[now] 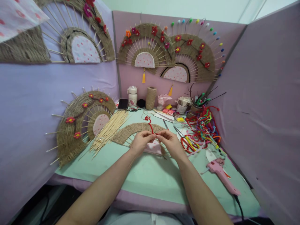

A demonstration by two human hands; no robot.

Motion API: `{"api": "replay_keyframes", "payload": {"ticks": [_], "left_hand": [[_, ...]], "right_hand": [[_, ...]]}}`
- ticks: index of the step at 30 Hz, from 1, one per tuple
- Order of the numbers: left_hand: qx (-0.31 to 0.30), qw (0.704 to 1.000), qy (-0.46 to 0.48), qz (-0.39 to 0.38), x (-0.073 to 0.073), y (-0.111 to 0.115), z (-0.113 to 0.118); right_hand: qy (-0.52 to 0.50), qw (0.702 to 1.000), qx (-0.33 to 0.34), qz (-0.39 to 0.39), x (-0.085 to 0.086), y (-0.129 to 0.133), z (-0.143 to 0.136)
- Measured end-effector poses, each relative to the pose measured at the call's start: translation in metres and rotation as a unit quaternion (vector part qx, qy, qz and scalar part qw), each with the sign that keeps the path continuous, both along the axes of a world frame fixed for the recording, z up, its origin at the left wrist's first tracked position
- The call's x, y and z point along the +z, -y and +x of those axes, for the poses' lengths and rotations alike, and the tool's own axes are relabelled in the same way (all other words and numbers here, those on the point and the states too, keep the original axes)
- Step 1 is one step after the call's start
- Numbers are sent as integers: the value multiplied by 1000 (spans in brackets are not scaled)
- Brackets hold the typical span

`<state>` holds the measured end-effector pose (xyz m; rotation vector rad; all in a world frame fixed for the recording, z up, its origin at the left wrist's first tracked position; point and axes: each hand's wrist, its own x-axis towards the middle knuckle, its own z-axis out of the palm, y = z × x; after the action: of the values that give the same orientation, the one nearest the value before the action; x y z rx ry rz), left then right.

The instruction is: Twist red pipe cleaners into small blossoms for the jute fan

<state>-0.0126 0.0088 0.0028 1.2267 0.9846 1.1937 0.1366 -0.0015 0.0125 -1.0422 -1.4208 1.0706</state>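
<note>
red pipe cleaner (pixel 151 126) pinched between fingertips of left hand (pixel 143 142) and right hand (pixel 169 141), above woven fan (pixel 133 130) on green counter (pixel 150 184); no writing legible on white bottle (pixel 132 97).

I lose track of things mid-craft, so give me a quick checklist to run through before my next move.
1. Left hand grips the red stem: ok, fingers pinch it.
2. Right hand grips it too: ok, fingertips close to the left's.
3. Fan on the table: ok, partly hidden by the hands.
4. Spare stems sorted: not ok, tangled in a heap.
5. Glue gun away from both hands: ok, lying off to the right.
6. Glue gun hot: cannot tell.
</note>
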Motion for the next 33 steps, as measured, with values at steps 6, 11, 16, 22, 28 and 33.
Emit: {"api": "replay_keyframes", "payload": {"ticks": [6, 11, 16, 22, 28, 33], "left_hand": [[-4, 993, -84, 78, 6, 4, -2], [-20, 989, -101, 107, 9, 9, 0], [-29, 988, -107, 103, 10, 10, 1], [-1, 996, -61, 68, 7, 2, -5], [-2, 993, -87, 83, 8, 1, -8], [8, 989, -102, 110, 5, 0, -7]], "right_hand": [[-10, 1000, 4, -10, 2, 1, -1], [6, 1000, 12, 8, 2, 2, -1], [36, 998, -5, 46, 1, 1, -1], [66, 996, -32, 52, 1, 0, 2], [89, 994, -38, 59, -2, -1, 2], [125, 989, -52, 59, -2, 0, 3]]}}
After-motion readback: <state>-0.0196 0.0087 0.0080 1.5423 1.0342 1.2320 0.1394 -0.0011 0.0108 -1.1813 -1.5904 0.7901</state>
